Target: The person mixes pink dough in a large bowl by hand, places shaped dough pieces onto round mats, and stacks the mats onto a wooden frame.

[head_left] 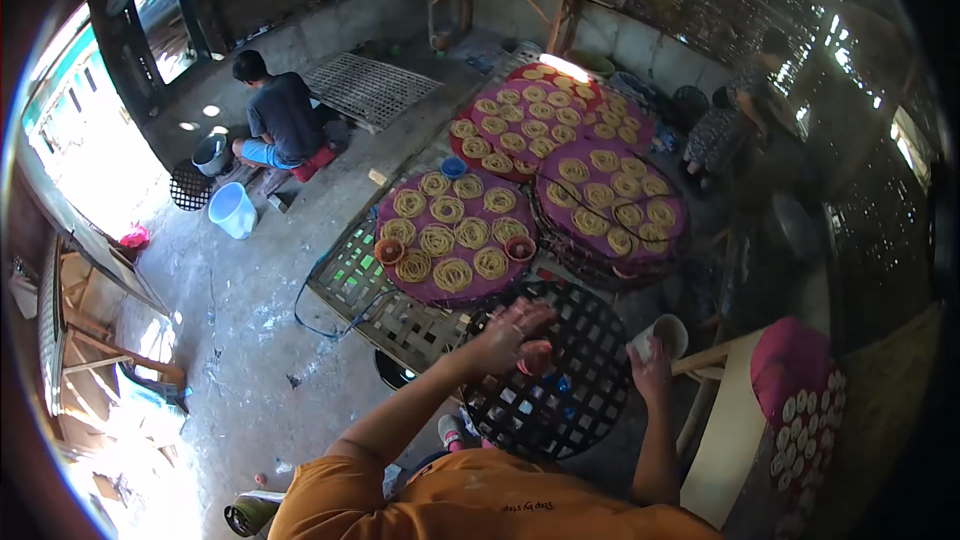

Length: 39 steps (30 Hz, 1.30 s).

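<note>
"Where was the left hand?"

"Over the round black lattice tray, in front of the orange shirt. Its fingers looked stretched out. A small red object showed right by it, above the lattice; I couldn't tell whether the hand gripped it."

"And the right hand?"

"That one was closed on the rim of a pale cup, just beyond the tray's right edge."

"What lay past the tray?"

"A round purple mat on a woven platform, covered in yellowish coils. Two brownish bowls sat near its left and right edges, and a small blue bowl at the far side. More coil-covered mats stood behind it."

"Anything to the right?"

"A pale tabletop, with a pink cloth beside it."

"Who else was there?"

"A seated person on the left, near a light blue bucket; another stood in the shade at the right."
</note>
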{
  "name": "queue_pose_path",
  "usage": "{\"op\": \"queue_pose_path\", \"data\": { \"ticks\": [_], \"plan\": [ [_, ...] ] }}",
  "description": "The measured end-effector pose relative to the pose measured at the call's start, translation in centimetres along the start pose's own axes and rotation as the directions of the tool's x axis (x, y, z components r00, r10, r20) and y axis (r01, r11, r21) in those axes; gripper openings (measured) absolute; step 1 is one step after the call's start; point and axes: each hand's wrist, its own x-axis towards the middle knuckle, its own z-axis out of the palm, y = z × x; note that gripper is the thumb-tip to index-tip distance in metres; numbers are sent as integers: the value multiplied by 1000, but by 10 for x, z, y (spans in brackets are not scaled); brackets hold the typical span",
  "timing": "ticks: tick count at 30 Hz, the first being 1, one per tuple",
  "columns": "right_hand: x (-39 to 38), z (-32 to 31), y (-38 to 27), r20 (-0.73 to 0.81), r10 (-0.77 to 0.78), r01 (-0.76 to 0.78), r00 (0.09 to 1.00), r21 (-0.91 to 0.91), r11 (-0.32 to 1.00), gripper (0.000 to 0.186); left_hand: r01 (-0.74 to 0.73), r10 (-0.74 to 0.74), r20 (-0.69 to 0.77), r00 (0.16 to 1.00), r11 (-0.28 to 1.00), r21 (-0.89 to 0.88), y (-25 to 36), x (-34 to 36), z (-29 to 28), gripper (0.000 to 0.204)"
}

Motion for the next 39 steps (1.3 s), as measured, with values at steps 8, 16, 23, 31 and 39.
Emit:
{"op": "queue_pose_path", "data": {
  "ticks": [8,16,23,31,39],
  "plan": [
    [159,118,-159,108,-578,475,809,461,750,43,657,-352,-596,721,622,426,-153,-37,-102,66],
    [177,158,-173,325,-462,318,825,410,855,44,100,-470,-839,275,882,-461,-199,-78,-82,41],
    [174,162,-173,155,-388,310,909,370,876,36,359,-232,-810,539,933,-28,-104,-117,-64,35],
    [230,142,-207,310,-615,212,725,749,627,32,433,-278,-595,754,892,133,-88,-129,-4,54],
    [354,331,-273,26,-520,464,854,412,784,50,387,-294,-608,738,922,25,-88,-122,-7,72]
  ]
}}
